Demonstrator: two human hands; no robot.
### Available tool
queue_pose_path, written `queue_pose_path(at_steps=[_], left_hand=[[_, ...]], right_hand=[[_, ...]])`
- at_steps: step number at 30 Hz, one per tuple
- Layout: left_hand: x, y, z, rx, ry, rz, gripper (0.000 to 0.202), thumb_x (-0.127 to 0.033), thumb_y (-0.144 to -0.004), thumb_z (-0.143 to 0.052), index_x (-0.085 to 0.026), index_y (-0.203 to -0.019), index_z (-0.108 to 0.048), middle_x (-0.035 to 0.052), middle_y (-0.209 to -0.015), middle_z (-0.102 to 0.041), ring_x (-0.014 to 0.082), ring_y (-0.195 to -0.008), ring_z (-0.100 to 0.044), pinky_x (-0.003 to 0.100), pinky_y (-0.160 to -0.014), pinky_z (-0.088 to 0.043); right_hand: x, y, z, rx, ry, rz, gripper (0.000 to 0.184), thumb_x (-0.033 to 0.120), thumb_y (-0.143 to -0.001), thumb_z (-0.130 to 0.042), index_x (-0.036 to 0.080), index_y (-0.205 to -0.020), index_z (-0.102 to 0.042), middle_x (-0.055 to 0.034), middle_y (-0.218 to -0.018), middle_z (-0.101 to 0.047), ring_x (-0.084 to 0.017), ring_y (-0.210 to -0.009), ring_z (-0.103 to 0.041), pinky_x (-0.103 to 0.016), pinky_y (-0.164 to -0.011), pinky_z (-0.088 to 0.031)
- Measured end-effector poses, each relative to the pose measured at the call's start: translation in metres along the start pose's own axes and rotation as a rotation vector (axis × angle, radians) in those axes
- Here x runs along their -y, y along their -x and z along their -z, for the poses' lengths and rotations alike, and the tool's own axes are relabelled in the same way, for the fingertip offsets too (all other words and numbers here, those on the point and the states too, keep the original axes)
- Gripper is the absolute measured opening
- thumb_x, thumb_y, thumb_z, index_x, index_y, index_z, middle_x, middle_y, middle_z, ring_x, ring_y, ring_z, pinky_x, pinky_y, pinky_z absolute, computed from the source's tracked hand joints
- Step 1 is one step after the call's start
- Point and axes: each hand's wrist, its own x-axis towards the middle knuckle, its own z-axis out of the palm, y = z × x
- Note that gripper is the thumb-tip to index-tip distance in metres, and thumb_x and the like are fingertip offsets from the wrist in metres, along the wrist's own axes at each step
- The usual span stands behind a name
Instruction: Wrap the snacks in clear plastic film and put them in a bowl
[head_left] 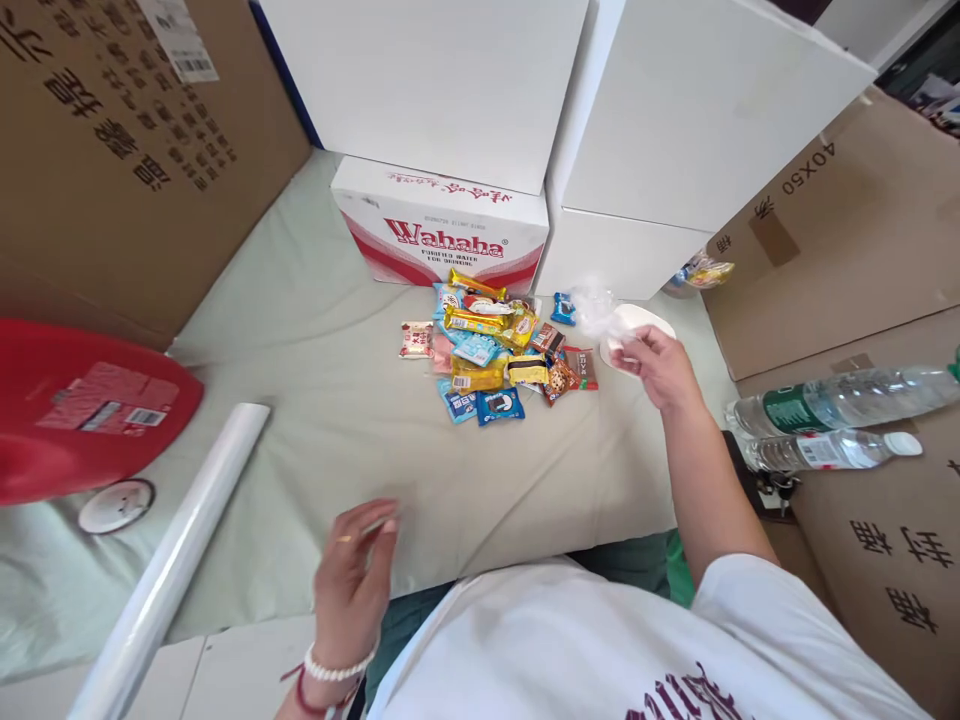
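Note:
My right hand (pixel 654 366) is closed, its fingertips over a white round disc (pixel 657 318). What the fingers hold, if anything, is hidden. Beside the disc lies a crumpled clear plastic bag (pixel 594 308). My left hand (pixel 355 568) hovers near the front edge, fingers loosely curved and thumb apart, with nothing seen in it. Between and beyond the hands lies a pile of small wrapped snacks (pixel 480 348) in yellow, blue, brown and red. A small blue packet (pixel 564 309) sits beside the pile, near the bag.
A Wahaha water carton (pixel 450 235) and white boxes (pixel 645 120) stand behind the pile. Cardboard boxes (pixel 112 220) flank both sides. At left are a red package (pixel 82 410), a white lid (pixel 117 506) and a long white roll (pixel 172 550). Plastic bottles (pixel 840 400) lie at right.

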Motion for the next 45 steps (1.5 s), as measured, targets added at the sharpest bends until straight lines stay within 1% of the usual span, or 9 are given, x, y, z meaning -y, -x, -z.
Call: queue_pose_path(at_steps=[5,9,12,17,21,28,35,41,45], left_hand=[[-0.017,-0.014,-0.082,0.558,0.539,0.329,0.060,-0.063,-0.082,-0.076,-0.029,-0.129,-0.061,0.0119,-0.137,-0.061,0.0314,-0.123,-0.066,0.047,-0.092,-0.061],[-0.029,-0.018,-0.151,0.725,0.593,0.291,0.126,-0.045,-0.052,-0.100,-0.036,-0.159,-0.034,0.0160,-0.164,-0.036,0.0331,-0.145,-0.048,0.046,-0.112,-0.047],[-0.032,-0.019,-0.173,0.872,0.621,0.350,0.117,-0.041,-0.048,-0.102,-0.027,-0.151,-0.049,0.0146,-0.143,-0.058,0.0282,-0.124,-0.061,0.040,-0.103,-0.050],[-0.024,-0.013,-0.162,0.912,0.573,0.385,0.056,-0.050,-0.056,-0.097,-0.017,-0.090,-0.068,-0.0012,-0.083,-0.066,0.0126,-0.075,-0.058,0.027,-0.072,-0.048],[-0.022,-0.002,-0.151,0.789,0.528,0.365,0.051,-0.061,-0.069,-0.087,-0.019,-0.078,-0.060,-0.0062,-0.069,-0.054,0.0092,-0.064,-0.046,0.023,-0.062,-0.039],[-0.032,0.008,-0.137,0.859,0.364,0.306,0.053,-0.057,-0.060,-0.091,-0.019,-0.085,-0.063,-0.0044,-0.073,-0.059,0.0115,-0.066,-0.049,0.025,-0.064,-0.040],[-0.020,-0.002,-0.099,0.691,0.149,0.222,0.040,-0.056,-0.072,-0.082,-0.020,-0.071,-0.066,-0.0032,-0.069,-0.055,0.0132,-0.068,-0.047,0.027,-0.066,-0.039],[-0.025,0.004,-0.079,0.499,0.666,0.363,0.038,-0.042,-0.069,-0.090,-0.017,-0.063,-0.062,0.0069,-0.113,-0.068,0.0211,-0.105,-0.063,0.034,-0.087,-0.055],[-0.024,0.007,-0.073,0.526,0.878,0.491,0.035,-0.033,-0.067,-0.094,-0.020,-0.082,-0.066,0.0036,-0.114,-0.071,0.0149,-0.087,-0.066,0.026,-0.066,-0.055]], right_hand=[[-0.035,0.129,-0.027,0.156,-0.578,-0.360,0.040,0.037,-0.065,-0.096,0.023,-0.087,-0.066,-0.0023,-0.087,-0.078,-0.013,-0.064,-0.067,-0.028,-0.064,-0.060],[-0.060,0.195,-0.053,0.249,-0.657,-0.571,0.036,0.040,-0.072,-0.094,0.019,-0.087,-0.068,-0.0021,-0.080,-0.077,-0.009,-0.055,-0.064,-0.021,-0.053,-0.055],[-0.070,0.213,-0.048,0.277,-0.733,-0.637,0.037,0.043,-0.074,-0.092,0.020,-0.089,-0.068,0.0009,-0.071,-0.072,-0.007,-0.047,-0.056,-0.018,-0.045,-0.049],[-0.075,0.204,-0.019,0.184,-0.739,-0.623,0.044,0.056,-0.075,-0.089,0.022,-0.083,-0.063,0.0037,-0.064,-0.065,-0.006,-0.044,-0.043,-0.019,-0.041,-0.041],[-0.073,0.194,-0.021,0.105,-0.556,-0.392,0.061,0.075,-0.072,-0.082,0.025,-0.106,-0.072,-0.0043,-0.112,-0.074,-0.015,-0.091,-0.065,-0.026,-0.072,-0.058],[-0.071,0.178,-0.067,0.116,-0.517,-0.412,0.045,0.048,-0.066,-0.094,0.025,-0.097,-0.071,0.0038,-0.079,-0.064,-0.013,-0.071,-0.056,-0.026,-0.063,-0.048],[-0.074,0.167,-0.049,-0.103,-0.618,-0.317,0.033,0.040,-0.070,-0.091,0.026,-0.091,-0.069,0.0025,-0.089,-0.066,-0.012,-0.071,-0.054,-0.025,-0.059,-0.046],[-0.071,0.172,-0.037,-0.021,-0.843,-0.275,0.025,0.029,-0.073,-0.087,0.028,-0.089,-0.068,0.0023,-0.097,-0.070,-0.015,-0.086,-0.063,-0.029,-0.076,-0.055],[-0.074,0.171,-0.039,0.099,-0.901,-0.304,0.022,0.030,-0.076,-0.084,0.028,-0.084,-0.064,0.0026,-0.098,-0.070,-0.015,-0.083,-0.063,-0.033,-0.079,-0.056]])
